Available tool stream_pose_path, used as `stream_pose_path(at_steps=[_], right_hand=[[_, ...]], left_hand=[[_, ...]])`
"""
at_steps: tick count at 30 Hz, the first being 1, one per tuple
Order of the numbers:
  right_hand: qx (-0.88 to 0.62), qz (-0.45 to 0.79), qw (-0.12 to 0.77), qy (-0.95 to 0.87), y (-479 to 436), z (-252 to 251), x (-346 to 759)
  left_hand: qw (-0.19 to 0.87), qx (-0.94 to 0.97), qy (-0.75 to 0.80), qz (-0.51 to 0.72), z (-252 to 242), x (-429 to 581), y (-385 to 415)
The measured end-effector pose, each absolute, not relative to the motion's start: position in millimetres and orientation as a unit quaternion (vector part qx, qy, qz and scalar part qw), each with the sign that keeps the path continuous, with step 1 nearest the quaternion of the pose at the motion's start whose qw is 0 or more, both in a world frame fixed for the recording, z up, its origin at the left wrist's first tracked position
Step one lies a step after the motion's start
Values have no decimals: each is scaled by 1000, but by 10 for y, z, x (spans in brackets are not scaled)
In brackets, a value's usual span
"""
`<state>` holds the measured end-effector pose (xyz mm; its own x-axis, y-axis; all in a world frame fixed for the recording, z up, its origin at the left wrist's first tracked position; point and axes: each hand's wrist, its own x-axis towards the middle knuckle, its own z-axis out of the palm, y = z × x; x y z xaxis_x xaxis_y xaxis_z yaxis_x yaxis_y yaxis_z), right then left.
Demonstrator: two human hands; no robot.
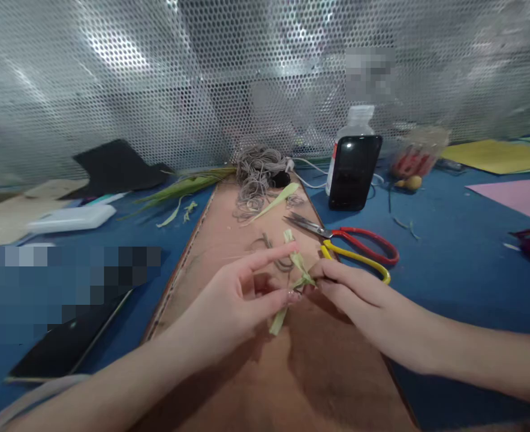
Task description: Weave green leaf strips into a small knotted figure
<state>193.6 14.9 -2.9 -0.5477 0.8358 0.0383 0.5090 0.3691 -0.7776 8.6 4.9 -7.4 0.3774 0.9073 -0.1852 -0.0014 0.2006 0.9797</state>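
Observation:
Over a brown board (247, 372), my two hands meet on a folded pale green leaf strip (297, 267). My left hand (242, 297) pinches the strip's lower part with thumb and a finger, its index finger stretched out above. My right hand (359, 294) pinches the strip from the right with closed fingertips. One end of the strip hangs down below my fingers.
Red and yellow scissors (352, 243) lie just beyond my right hand. A tangle of grey string (256, 174) and loose green leaves (184, 186) sit at the board's far end. A black phone (352, 171) leans on a bottle (357, 123). Another phone (67, 345) lies left. A perforated metal wall stands behind.

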Motion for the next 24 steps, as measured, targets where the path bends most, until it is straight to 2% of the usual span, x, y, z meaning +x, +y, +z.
stream_pose_path(at_steps=[13, 24], right_hand=[[-404, 328, 162, -839, 161, -34, 1949], [-378, 342, 181, -841, 177, -44, 1965]], left_hand=[[704, 468, 400, 355, -125, 41, 71], [701, 488, 387, 348, -91, 26, 71]])
